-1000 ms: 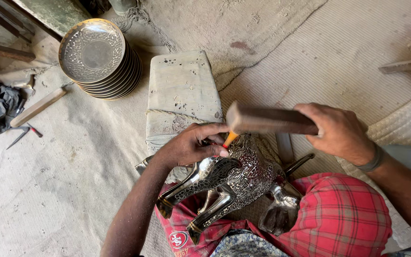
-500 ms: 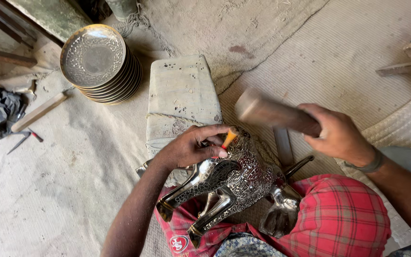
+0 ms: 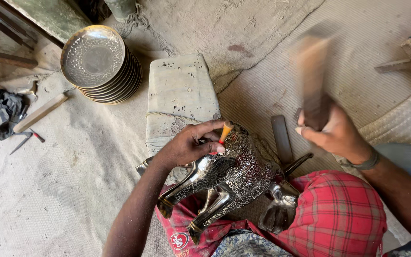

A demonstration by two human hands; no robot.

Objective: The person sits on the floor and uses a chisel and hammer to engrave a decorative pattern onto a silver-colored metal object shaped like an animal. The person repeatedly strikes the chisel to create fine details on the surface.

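Note:
A silver engraved metal animal figurine (image 3: 234, 183) lies on its side across my lap, over a red checked cloth (image 3: 343, 219). My left hand (image 3: 191, 143) pinches a small orange-tipped chisel (image 3: 225, 132) and holds its point against the figurine's body. Raised above and to the right, my right hand (image 3: 334, 133) grips a wooden mallet (image 3: 312, 76), which is blurred by motion and points up and away from the chisel.
A padded grey block (image 3: 179, 95) sits just beyond the figurine. A stack of engraved metal plates (image 3: 98, 64) stands at the upper left. A wooden stick (image 3: 39, 113), small tools and a dark rag (image 3: 3, 107) lie at the left. A flat dark bar (image 3: 281, 138) rests on the woven mat.
My right hand has swung the mallet from lying level over the chisel up into a raised, upright position. The left hand and chisel stay on the figurine.

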